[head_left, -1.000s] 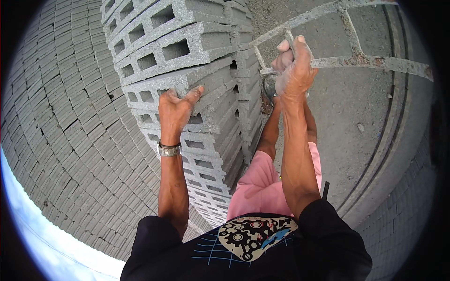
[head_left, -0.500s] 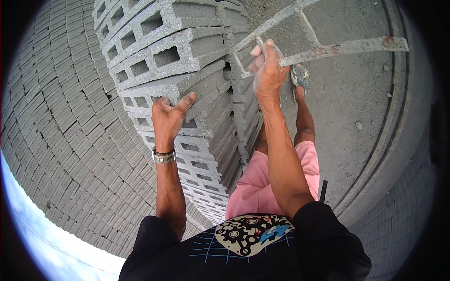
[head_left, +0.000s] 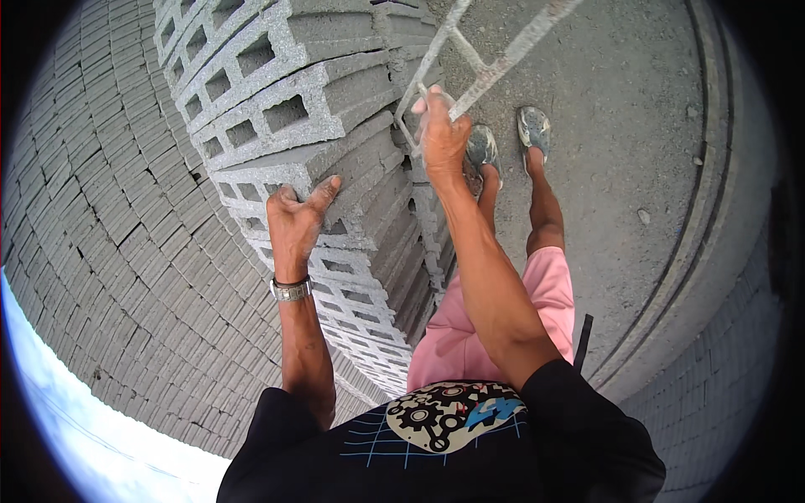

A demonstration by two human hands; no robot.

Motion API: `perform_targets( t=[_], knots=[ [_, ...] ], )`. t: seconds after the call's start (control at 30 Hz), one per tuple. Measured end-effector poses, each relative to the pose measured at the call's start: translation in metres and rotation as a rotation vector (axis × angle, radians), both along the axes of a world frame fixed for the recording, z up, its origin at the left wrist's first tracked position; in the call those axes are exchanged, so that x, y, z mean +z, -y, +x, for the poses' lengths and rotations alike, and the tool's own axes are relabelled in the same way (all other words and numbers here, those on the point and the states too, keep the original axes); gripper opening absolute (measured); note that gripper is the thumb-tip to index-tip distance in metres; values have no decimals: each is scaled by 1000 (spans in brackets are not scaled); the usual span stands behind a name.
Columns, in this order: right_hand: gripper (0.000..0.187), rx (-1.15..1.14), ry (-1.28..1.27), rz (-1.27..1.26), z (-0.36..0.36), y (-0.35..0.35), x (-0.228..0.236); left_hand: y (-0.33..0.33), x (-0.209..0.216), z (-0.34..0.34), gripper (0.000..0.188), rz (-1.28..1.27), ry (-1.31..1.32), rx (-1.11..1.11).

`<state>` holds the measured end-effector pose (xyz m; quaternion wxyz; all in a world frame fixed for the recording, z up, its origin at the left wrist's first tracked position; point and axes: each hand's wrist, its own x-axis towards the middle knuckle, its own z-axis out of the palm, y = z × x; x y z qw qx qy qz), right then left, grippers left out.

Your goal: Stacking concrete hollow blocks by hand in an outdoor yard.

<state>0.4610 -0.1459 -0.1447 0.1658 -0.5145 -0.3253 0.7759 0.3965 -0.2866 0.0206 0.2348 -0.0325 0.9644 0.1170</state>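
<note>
- A pale metal frame (head_left: 506, 70) with rails and rungs, like a short ladder, is slanting up and to the right from beside the stack, above the ground.
- The right hand (head_left: 444, 138) is gripping the frame's near end, its fingers wrapping around the metal and its thumb lying along it.
- The right forearm is running up and to the left from the elbow, crossing in front of the shorts (head_left: 461, 335).
- The left hand (head_left: 295, 220) is clamping a grey block (head_left: 360, 159) at its corner, the fingers curling at a hollow with their tips hidden, the thumb stretching across the edge.
- The left forearm is pointing nearly straight up the view, a watch (head_left: 290, 290) circling the wrist.
- More hollow blocks (head_left: 314, 105) are standing stacked above and below that one.
- Both shoes (head_left: 534, 130) are resting on the dusty ground (head_left: 620, 168).
</note>
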Motion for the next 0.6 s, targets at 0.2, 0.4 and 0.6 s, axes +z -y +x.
perform_targets(
  t=[0.2,0.4,0.6],
  knots=[
    [37,-38,-46,-169,8,-21,20,12,8,5,65,-23,-9,-13],
    [37,-202,-174,-167,3,-53,28,2,-7,1,63,-1,-10,8],
    [37,-67,-43,-163,-13,-35,-2,-1,-9,-1,60,-45,2,-9]
  ],
)
